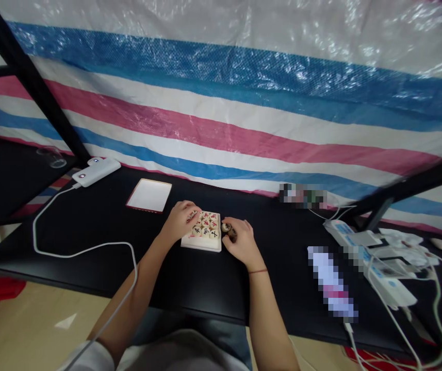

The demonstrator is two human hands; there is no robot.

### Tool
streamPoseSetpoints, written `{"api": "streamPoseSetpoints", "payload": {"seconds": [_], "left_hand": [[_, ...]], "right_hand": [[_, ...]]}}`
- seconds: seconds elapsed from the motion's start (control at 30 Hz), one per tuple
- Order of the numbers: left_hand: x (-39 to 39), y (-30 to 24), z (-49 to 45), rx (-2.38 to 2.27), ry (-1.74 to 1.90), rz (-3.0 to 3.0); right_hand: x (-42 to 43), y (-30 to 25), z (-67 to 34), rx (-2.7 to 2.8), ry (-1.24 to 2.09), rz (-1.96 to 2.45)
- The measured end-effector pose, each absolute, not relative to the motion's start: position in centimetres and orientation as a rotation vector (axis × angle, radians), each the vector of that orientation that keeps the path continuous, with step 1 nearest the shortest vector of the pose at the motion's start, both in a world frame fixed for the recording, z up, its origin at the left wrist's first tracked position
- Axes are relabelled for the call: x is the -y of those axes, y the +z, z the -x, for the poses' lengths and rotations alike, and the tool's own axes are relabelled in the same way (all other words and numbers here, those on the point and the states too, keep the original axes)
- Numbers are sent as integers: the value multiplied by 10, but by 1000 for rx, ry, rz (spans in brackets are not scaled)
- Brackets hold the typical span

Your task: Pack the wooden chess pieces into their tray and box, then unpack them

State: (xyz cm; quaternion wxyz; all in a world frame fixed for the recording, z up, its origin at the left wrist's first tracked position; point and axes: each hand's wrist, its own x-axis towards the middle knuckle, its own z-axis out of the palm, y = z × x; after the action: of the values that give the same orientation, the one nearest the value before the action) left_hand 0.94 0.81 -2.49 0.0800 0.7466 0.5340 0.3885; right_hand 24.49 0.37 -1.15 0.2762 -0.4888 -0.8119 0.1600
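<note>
A small pale tray (202,243) lies on the black table (89,226), filled with several round wooden game pieces (206,225) marked in red and black. My left hand (180,219) rests on the tray's left side, its fingers curled onto the pieces near the far left corner. Just right of the tray, my right hand (240,238) is closed around a few loose pieces (228,230), one showing at its fingertips. A red thread circles my right wrist.
The tray's flat lid (149,195) lies to the back left. A white power bank (96,171) with a cable (69,253) sits at the far left, near a clear glass (52,155). Power strips and tangled cords (383,268) crowd the right. A striped tarp hangs behind.
</note>
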Motion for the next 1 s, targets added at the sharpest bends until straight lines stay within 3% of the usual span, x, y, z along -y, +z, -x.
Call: {"api": "streamPoseSetpoints", "payload": {"seconds": [0.43, 0.67, 1.0], "left_hand": [[1, -12, -13, -1547, 1245, -2261], [29, -9, -27, -1416, 1275, -2426], [36, -11, -28, -1408, 1372, -2439]], "right_hand": [[-7, -15, -239, 2014, 325, 1280], [6, -10, -210, 1814, 603, 982], [10, -8, -210, 1736, 749, 964]]}}
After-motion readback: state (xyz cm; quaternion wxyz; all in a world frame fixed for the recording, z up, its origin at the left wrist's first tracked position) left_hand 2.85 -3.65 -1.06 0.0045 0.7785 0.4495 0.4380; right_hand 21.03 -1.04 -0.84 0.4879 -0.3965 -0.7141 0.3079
